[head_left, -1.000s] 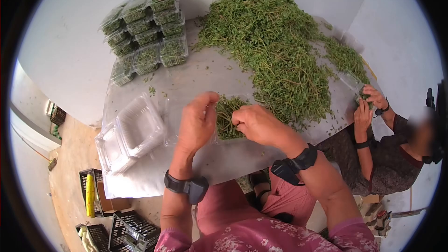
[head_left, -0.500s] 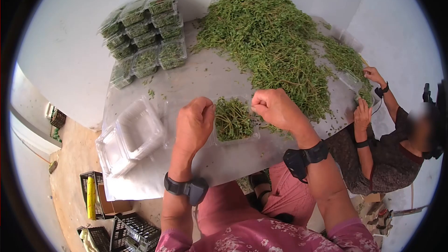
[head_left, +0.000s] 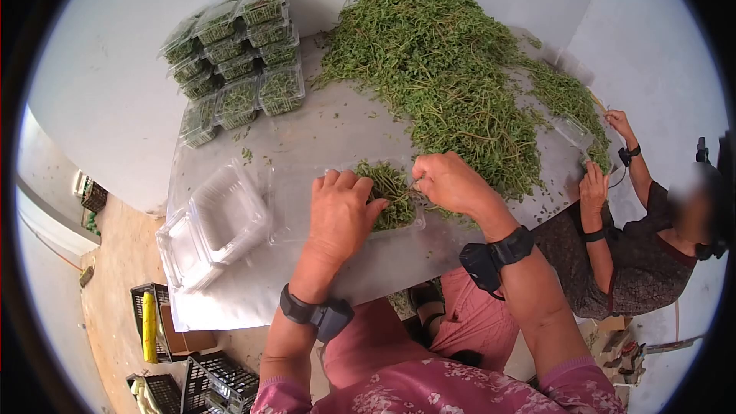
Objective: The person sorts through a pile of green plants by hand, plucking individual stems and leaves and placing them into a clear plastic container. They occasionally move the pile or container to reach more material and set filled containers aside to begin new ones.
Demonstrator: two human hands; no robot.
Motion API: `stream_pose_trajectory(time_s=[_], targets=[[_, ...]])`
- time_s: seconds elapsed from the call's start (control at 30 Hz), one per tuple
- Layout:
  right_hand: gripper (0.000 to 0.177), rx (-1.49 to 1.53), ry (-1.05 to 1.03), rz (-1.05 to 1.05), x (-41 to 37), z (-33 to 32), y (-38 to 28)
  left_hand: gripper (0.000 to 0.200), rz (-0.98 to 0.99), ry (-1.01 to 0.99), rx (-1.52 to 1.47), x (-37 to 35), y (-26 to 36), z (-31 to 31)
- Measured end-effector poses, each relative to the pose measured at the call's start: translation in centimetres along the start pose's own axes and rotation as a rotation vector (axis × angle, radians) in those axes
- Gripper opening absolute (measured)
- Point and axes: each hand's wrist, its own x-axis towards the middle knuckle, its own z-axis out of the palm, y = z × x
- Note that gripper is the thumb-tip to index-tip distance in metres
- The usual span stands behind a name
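Note:
In front of me on the metal table, an open clear plastic box [head_left: 395,224] holds green stems [head_left: 387,184]. Its lid lies flat toward the left. My left hand [head_left: 343,211] is over the box's left side, fingers apart and thumb reaching onto the greens. At the box's right edge, my right hand [head_left: 448,180] is closed in a pinch on some stems. A large heap of green stems [head_left: 437,61] rises just beyond my right hand.
Filled clear boxes [head_left: 238,100] are stacked at the back left. Empty nested boxes [head_left: 222,218] lie at the table's left edge. A co-worker [head_left: 636,253] handles greens at the right. Black crates [head_left: 218,383] stand on the floor, lower left.
My left hand has moved right and slightly down, opening from a closed pinch and covering part of the box. My right hand has stayed nearly in place.

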Motion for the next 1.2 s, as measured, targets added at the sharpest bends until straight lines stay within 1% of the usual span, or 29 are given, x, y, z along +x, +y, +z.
stream_pose_trajectory(time_s=[0.17, 0.27, 0.37, 0.47, 0.57, 0.67, 0.77, 0.87, 0.97, 1.07, 1.17, 1.2], targets=[[0.004, 0.047, 0.002, 0.0, 0.5, 0.3, 0.4, 0.023, 0.017, -0.042, -0.022, -0.1, 0.0, 0.2], [0.004, 0.07, 0.063, -0.033, 0.4, 0.2, 0.0, 0.019, 0.024, -0.08, -0.027, -0.2, -0.1, 0.2], [0.005, 0.09, 0.162, -0.063, 0.4, 0.3, -0.3, 0.016, 0.08, -0.084, 0.02, -0.2, -0.2, 0.2], [0.005, 0.153, 0.251, -0.013, 0.4, 0.2, -0.8, 0.014, 0.109, -0.1, 0.05, -0.2, -0.2, 0.4], [0.006, 0.17, 0.328, -0.072, 0.5, 0.3, -0.6, 0.013, 0.11, -0.102, 0.054, -0.3, -0.2, 0.4], [0.007, 0.216, 0.341, -0.023, 0.1, -0.3, -1.9, 0.014, 0.104, -0.1, 0.035, -0.3, -0.4, 0.6], [0.008, 0.172, 0.31, -0.086, 0.1, 0.6, -1.8, 0.016, 0.074, -0.093, -0.008, -0.2, -0.3, 0.3], [0.01, 0.178, 0.067, -0.043, -0.1, 0.2, -2.3, 0.018, 0.06, -0.089, -0.06, -0.2, -0.6, 0.3], [0.011, 0.181, 0.113, -0.059, 0.0, -0.5, -1.7, 0.018, 0.055, -0.09, -0.102, -0.2, -0.6, -0.2], [0.013, 0.186, -0.011, -0.006, -0.2, -0.9, -1.0, 0.019, 0.015, -0.082, -0.131, 0.0, -0.7, -0.3], [0.014, 0.119, -0.115, 0.0, -0.7, -0.9, -1.4, 0.022, -0.028, 0.049, -0.179, 0.2, -0.6, -0.2], [0.014, 0.077, -0.101, -0.034, -0.7, -0.6, -1.3, 0.023, -0.01, 0.075, -0.192, 0.3, -0.4, -0.2]])
